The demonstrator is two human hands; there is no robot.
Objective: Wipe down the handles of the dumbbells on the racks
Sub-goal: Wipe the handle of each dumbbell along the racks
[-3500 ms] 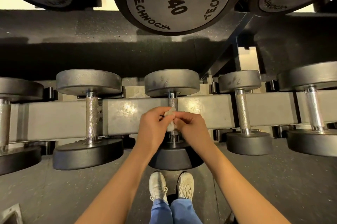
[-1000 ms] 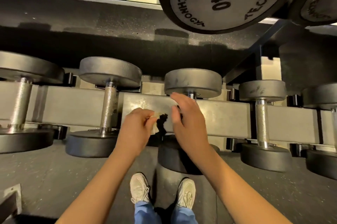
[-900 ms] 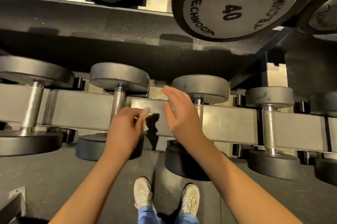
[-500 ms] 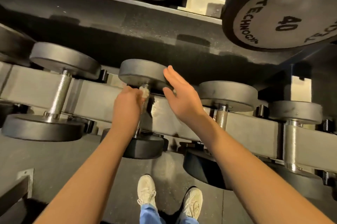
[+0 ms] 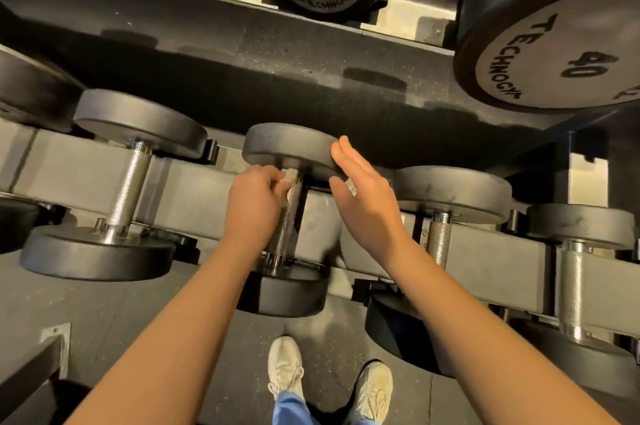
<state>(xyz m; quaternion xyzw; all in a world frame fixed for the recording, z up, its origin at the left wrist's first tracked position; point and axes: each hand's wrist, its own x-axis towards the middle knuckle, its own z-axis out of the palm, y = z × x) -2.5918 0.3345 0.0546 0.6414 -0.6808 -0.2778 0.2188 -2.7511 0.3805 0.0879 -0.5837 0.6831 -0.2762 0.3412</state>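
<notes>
Two hands work at one dumbbell (image 5: 289, 216) on the lower rack (image 5: 194, 206). The left hand (image 5: 254, 206) is closed around a small pale cloth (image 5: 288, 178) and presses it on the top of the metal handle (image 5: 285, 220), just under the upper weight disc (image 5: 291, 147). The right hand (image 5: 363, 196) is open and flat, holding nothing; its fingertips (image 5: 341, 147) touch the edge of that disc. More dumbbells lie to the left of the left hand and to the right of the right hand. Below the arms, white shoes (image 5: 285, 369) stand on the dark floor (image 5: 104, 313).
</notes>
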